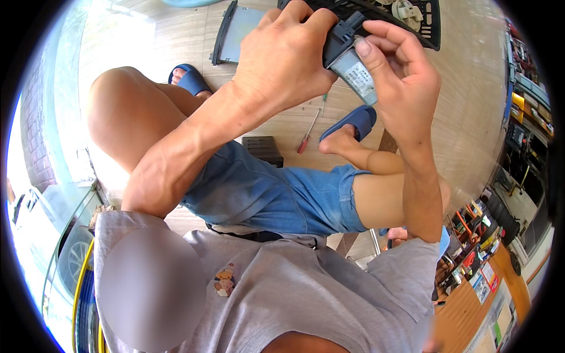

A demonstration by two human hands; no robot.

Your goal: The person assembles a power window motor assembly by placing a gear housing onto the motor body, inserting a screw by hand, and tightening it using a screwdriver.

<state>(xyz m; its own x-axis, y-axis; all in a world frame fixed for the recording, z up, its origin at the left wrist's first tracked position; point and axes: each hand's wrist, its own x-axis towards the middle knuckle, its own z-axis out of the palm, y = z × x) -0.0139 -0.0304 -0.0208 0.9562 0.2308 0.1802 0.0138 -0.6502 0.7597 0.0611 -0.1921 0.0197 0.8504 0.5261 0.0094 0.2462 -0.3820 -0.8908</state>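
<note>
My left hand (285, 50) grips a black plastic part (339, 41) near the top of the view, its fingers curled over the upper side and partly hidden. My right hand (400, 76) holds the same assembly from the right, thumb and fingertips at the joint between the black part and a grey metal piece (356, 76) with a white label, which hangs down between my hands. Behind my left hand lies a flat silver panel with black end pieces (238, 35). Whether the panel touches the held assembly I cannot tell.
A black slotted crate (429, 29) with parts stands at the top. A red-handled screwdriver (303, 143), a green-handled tool (325, 100) and a dark block (262, 150) lie below my hands, between my slippered feet. Glass lines the left; cluttered shelves and a wooden bench (453, 317) line the right.
</note>
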